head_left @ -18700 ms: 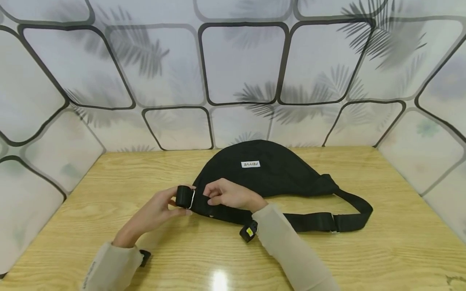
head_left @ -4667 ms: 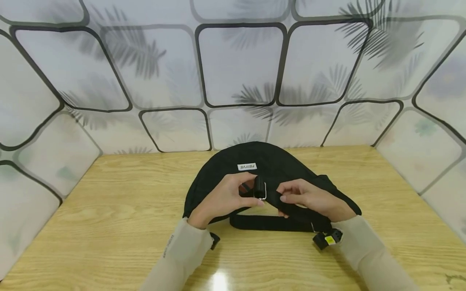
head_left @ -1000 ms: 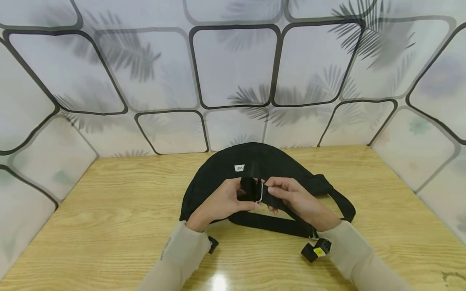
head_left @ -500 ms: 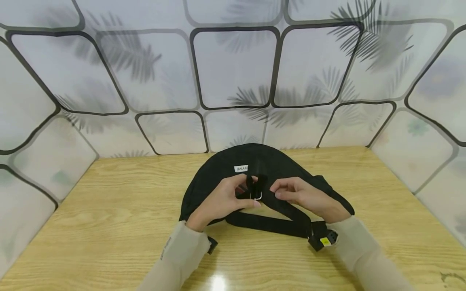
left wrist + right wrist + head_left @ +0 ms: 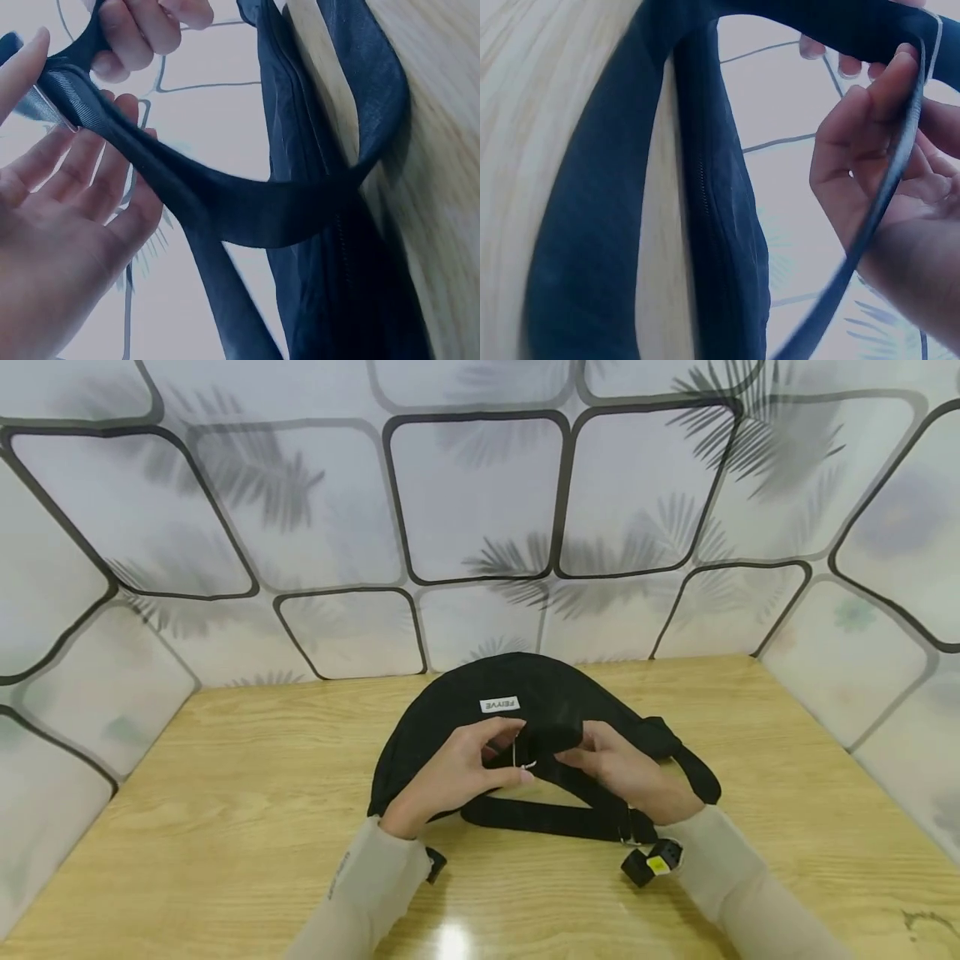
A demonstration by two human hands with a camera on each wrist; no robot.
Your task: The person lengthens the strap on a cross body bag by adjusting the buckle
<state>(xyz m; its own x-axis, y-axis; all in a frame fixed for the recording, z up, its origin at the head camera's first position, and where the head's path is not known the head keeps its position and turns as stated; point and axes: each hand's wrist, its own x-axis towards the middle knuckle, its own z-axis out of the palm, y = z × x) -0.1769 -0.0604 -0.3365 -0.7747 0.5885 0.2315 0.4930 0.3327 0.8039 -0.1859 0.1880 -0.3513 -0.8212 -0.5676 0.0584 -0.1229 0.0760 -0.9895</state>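
A black waist bag [image 5: 442, 718] with a small white label lies on the table, its curved side toward the back wall. Above its front edge, my left hand [image 5: 457, 766] holds the metal buckle [image 5: 527, 766] of the black strap [image 5: 262, 214] between thumb and fingers. A raised loop of strap [image 5: 555, 727] stands over the buckle. My right hand [image 5: 630, 772] pinches the strap just right of the buckle; in the right wrist view its fingertips [image 5: 906, 54] are on the webbing beside the metal frame. The loop partly hides the right fingertips in the head view.
A second metal slider [image 5: 628, 839] sits on the strap lying near the right wrist. The wooden table [image 5: 247, 827] ends at a patterned cloth wall [image 5: 480, 493] behind and at both sides. Beige sleeves [image 5: 375, 877] and small black wrist cameras flank the strap.
Since 18.7 seconds ago, both hands and the buckle have moved from the bag's left end to its middle. In the last half second the strap loop has swung right, toward the right hand.
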